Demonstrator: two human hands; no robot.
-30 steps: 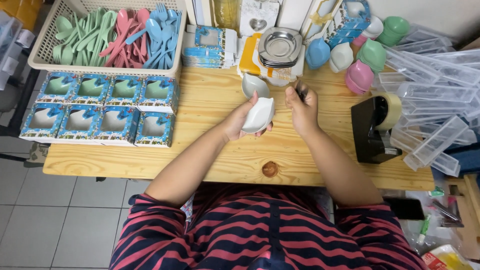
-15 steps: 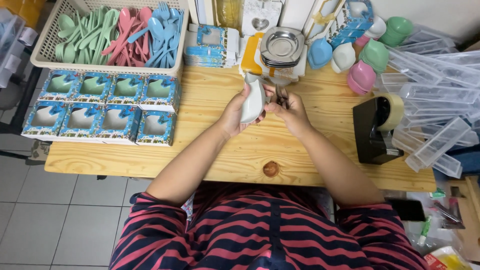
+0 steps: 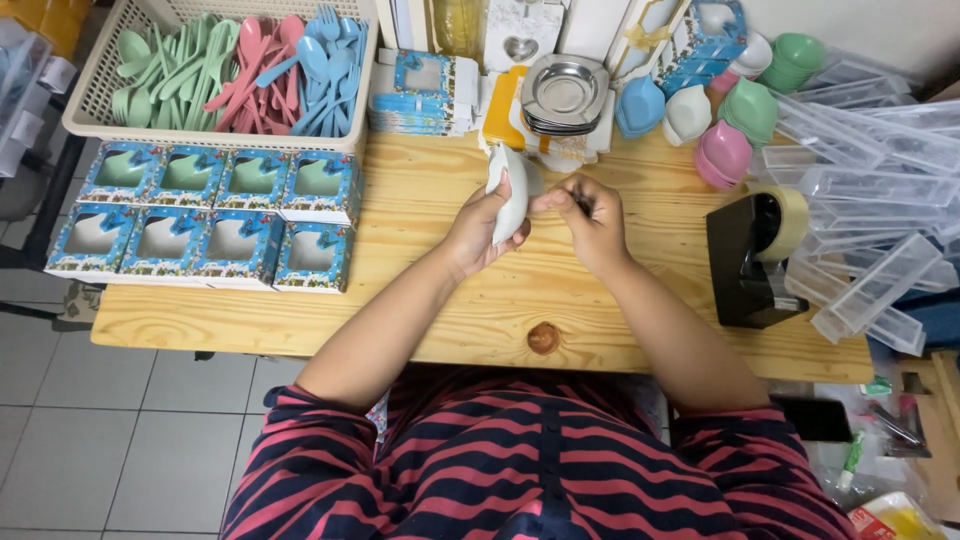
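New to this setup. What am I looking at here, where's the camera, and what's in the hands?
There is no machine here: a person works with two bare hands. The single picture comes from a camera worn on the head, looking down over a striped shirt at a wooden table.

The left hand holds a small white bowl tipped on edge. The right hand pinches something small at the bowl's rim; what it is cannot be made out.

On the table: a basket of green, pink and blue plastic cutlery, rows of blue windowed boxes, a stack of metal dishes, coloured bowls, a black tape dispenser and clear plastic cases.
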